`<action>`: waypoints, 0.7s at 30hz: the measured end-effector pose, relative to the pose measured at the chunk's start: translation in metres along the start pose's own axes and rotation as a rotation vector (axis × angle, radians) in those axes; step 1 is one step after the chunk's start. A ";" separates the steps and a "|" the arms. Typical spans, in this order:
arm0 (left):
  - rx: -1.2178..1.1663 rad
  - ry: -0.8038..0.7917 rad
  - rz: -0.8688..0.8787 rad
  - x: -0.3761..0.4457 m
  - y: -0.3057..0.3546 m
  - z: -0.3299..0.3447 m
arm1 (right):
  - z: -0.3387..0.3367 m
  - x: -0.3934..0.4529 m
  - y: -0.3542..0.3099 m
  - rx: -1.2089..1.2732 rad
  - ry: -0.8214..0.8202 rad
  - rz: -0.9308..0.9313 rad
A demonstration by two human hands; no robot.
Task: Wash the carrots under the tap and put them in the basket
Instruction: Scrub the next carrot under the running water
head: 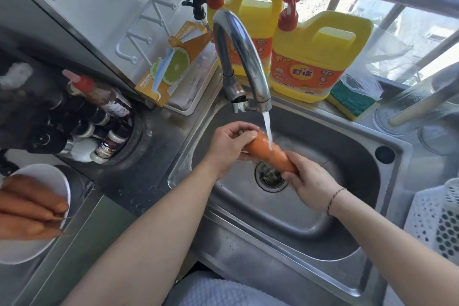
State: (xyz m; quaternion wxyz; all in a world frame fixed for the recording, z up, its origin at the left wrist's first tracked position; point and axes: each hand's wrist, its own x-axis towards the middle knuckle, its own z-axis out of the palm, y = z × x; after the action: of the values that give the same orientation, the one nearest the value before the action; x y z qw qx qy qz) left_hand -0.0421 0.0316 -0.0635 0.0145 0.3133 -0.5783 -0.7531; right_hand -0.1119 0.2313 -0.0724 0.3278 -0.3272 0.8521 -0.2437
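Observation:
An orange carrot lies across the middle of the steel sink, right under the running tap. Water falls on its thick end. My left hand grips the thick top end, fingers curled over it. My right hand grips the thin end, just above the drain. Several more carrots lie in a white bowl on the counter at the far left. A white perforated basket stands at the right edge.
Two yellow detergent jugs stand behind the tap on the window sill, with a sponge beside them. A carton and a tray sit left of the tap. Spice bottles fill a rack at the left.

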 end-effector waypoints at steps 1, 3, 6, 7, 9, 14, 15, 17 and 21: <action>0.012 0.044 -0.003 0.001 0.000 0.002 | 0.001 -0.001 0.000 -0.015 0.010 -0.010; -0.008 0.072 -0.059 0.003 -0.001 0.007 | 0.003 -0.001 0.002 -0.043 0.073 0.000; -0.117 0.011 -0.178 -0.001 -0.007 0.014 | 0.003 -0.005 0.001 -0.143 0.239 0.035; -0.133 0.003 -0.186 -0.002 -0.009 0.016 | 0.004 -0.006 0.001 -0.183 0.286 0.033; -0.172 0.018 -0.144 -0.003 -0.013 0.016 | 0.007 -0.007 0.001 -0.174 0.337 -0.006; -0.251 -0.099 -0.107 0.000 -0.017 0.007 | -0.002 -0.003 0.013 0.729 -0.176 0.109; -0.296 -0.186 -0.142 -0.001 -0.018 0.005 | -0.005 -0.005 0.018 0.882 -0.282 0.135; -0.394 -0.333 -0.190 -0.003 -0.019 0.003 | -0.007 -0.011 0.022 1.030 -0.386 0.134; -0.422 -0.264 -0.121 -0.011 -0.024 0.025 | -0.002 -0.017 0.022 1.090 -0.308 0.164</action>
State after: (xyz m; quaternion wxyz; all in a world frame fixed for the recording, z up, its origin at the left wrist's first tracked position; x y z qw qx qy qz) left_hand -0.0371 0.0651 -0.0758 -0.0412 0.2365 -0.3853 -0.8910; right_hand -0.1121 0.2587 -0.0780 0.5874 -0.0755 0.5682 -0.5713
